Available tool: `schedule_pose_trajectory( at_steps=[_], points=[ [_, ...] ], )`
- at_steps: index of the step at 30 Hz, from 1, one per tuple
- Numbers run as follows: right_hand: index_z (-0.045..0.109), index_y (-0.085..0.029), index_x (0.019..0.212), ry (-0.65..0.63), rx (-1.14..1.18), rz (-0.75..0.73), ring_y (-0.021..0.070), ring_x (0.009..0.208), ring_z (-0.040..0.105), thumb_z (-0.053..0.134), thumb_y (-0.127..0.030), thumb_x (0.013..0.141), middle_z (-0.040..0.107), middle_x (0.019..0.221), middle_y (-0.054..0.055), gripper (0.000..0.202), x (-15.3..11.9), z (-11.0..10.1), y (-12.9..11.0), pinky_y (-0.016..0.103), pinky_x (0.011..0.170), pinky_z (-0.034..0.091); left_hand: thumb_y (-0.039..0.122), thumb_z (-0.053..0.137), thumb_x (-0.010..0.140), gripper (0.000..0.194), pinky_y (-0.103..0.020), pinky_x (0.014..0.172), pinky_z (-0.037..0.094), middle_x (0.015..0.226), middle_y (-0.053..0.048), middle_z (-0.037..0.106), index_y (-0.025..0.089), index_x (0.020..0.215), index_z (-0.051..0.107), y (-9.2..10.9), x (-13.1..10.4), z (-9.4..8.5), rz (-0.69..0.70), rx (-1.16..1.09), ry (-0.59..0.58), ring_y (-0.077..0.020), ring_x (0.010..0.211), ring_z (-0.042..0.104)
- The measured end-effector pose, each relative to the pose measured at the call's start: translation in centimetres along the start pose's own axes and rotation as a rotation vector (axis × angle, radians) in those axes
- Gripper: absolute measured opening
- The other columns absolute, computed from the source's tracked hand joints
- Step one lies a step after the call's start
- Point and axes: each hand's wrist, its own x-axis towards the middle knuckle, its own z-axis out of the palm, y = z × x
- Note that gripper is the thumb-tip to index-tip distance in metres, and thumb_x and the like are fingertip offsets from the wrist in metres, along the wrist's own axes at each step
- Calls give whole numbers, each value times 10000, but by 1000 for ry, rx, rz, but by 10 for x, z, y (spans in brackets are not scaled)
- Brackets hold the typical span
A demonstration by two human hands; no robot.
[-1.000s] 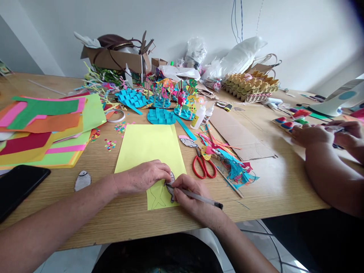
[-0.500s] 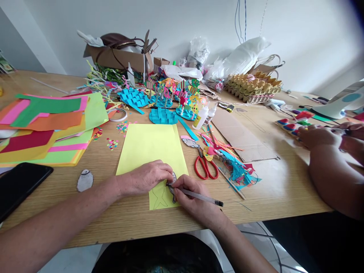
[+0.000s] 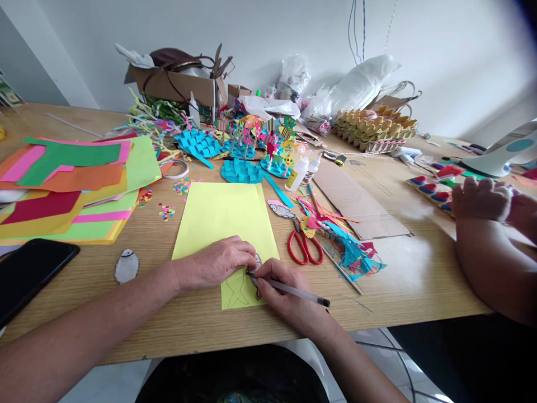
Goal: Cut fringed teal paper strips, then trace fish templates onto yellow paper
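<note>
A sheet of yellow paper (image 3: 226,215) lies in front of me, with a pencil-thin fish outline (image 3: 236,292) drawn near its lower edge. Beside that outline is a small grey fish cutout (image 3: 258,261), partly covered by my fingers. My left hand (image 3: 218,261) pinches and presses the cutout against the paper with its fingertips. In my right hand (image 3: 283,294) is a pen (image 3: 298,292), its tip at the cutout's left edge. Another fish cutout (image 3: 126,266) rests on the table left of the sheet. Red-handled scissors (image 3: 305,247) lie to the right.
Stacked coloured paper (image 3: 67,179) and a black phone (image 3: 36,274) are at left. Behind the sheet stand blue paper crafts (image 3: 241,171) and glue bottles (image 3: 297,173). Cardboard (image 3: 356,201) and paper scraps (image 3: 350,249) lie right. Another person's hands (image 3: 482,198) work at far right.
My hands, the pen and the cutout hold almost the same place. At far right, the other person's near hand has lifted and turned, its fingers now curled upward.
</note>
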Motion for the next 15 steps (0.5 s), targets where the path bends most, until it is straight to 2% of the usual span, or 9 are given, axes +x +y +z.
schedule_pose_trajectory(
  at_steps=[15],
  points=[
    [550,-177,767,-12,-13,-13,84,495,490,492,-138,753,574,589,-33,72,-2,0,3,179,474,364,103,407,886,209,-258,830,389,972,-38,628,175,872,603,-4,-1,6,12,3,32,-144,908,536]
  ],
)
